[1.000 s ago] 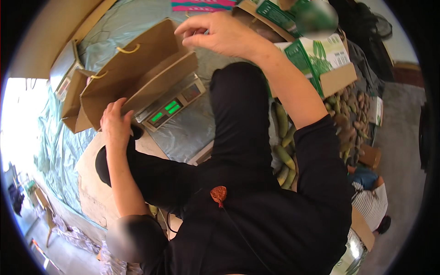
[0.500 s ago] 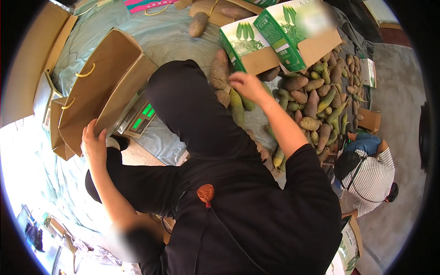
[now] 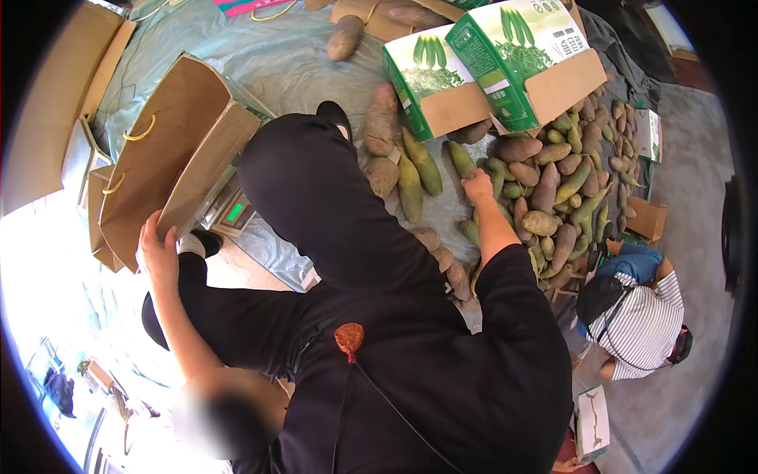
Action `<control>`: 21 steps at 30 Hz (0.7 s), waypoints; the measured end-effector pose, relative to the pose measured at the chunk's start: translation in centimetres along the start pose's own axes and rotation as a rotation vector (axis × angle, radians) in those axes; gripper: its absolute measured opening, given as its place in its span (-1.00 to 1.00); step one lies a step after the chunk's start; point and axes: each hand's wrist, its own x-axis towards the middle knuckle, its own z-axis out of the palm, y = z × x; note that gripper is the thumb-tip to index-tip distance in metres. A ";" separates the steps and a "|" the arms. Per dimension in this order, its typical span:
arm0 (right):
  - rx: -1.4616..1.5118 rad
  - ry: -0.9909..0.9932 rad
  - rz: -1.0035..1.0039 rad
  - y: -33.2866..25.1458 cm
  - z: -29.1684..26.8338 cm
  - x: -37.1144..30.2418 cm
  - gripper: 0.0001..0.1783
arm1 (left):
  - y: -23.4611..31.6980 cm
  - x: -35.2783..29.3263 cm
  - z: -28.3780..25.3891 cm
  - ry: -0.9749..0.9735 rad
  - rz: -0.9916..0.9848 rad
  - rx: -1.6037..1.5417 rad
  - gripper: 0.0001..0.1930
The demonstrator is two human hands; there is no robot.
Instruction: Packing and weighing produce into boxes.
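Note:
My left hand (image 3: 160, 251) rests at the edge of an open brown cardboard box (image 3: 162, 134) with yellow cord handles. Its fingers lie along the box wall, thumb apart. On the right, my right hand (image 3: 478, 187) is closed at the lower end of a muddy green radish (image 3: 460, 160), by the edge of the heap. Two more green radishes (image 3: 410, 189) (image 3: 424, 162) lie side by side near my knee. Next to them are a large brown root (image 3: 381, 118) and a smaller brown root (image 3: 380, 178).
A heap of brown and green roots (image 3: 545, 189) spreads on the right. Two green-and-white cartons (image 3: 442, 107) (image 3: 545, 95) stand behind it. A scale with a lit green display (image 3: 234, 212) sits beside the brown box. Another person (image 3: 636, 308) in a striped shirt bends at far right.
My right hand has moved right and down, from beside the large brown root to a green radish at the heap. The two radishes near my knee now show fully. My left hand stays at the box.

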 end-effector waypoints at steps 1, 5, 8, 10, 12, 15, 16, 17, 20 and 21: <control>0.023 -0.018 0.045 -0.4 -0.3 0.3 -0.36 | -0.3 -0.1 0.1 0.006 -0.002 -0.001 -0.61; -0.033 -0.017 0.038 -1.4 -0.5 1.5 -0.26 | 0.0 -0.3 0.1 -0.001 -0.047 -0.005 -0.61; -0.068 -0.018 0.024 -1.0 0.0 2.9 -0.17 | -0.2 -0.1 0.4 0.000 -0.016 0.032 -0.62; -0.021 0.100 -0.012 0.2 0.9 3.4 -0.12 | -0.2 0.2 0.9 0.009 0.002 0.029 -0.62; 0.073 -0.004 0.028 0.9 1.4 3.6 -0.09 | -0.1 0.3 1.2 0.018 0.020 0.029 -0.62; 0.120 -0.103 0.054 0.3 1.1 2.8 -0.05 | -0.1 0.2 0.8 0.008 -0.009 0.037 -0.63; 0.071 -0.093 0.039 -0.3 0.6 2.5 -0.03 | -0.2 0.2 0.7 0.005 -0.023 0.040 -0.63; 0.067 -0.098 0.031 -1.2 0.4 2.1 -0.03 | -0.3 0.1 0.5 0.003 -0.037 0.044 -0.64; -0.042 -0.058 -0.005 -2.5 1.0 1.0 0.00 | -0.8 0.1 0.3 0.002 -0.043 0.044 -0.64; -0.064 -0.074 -0.019 -2.0 1.7 1.3 0.02 | -0.6 0.3 0.4 0.004 -0.048 0.040 -0.64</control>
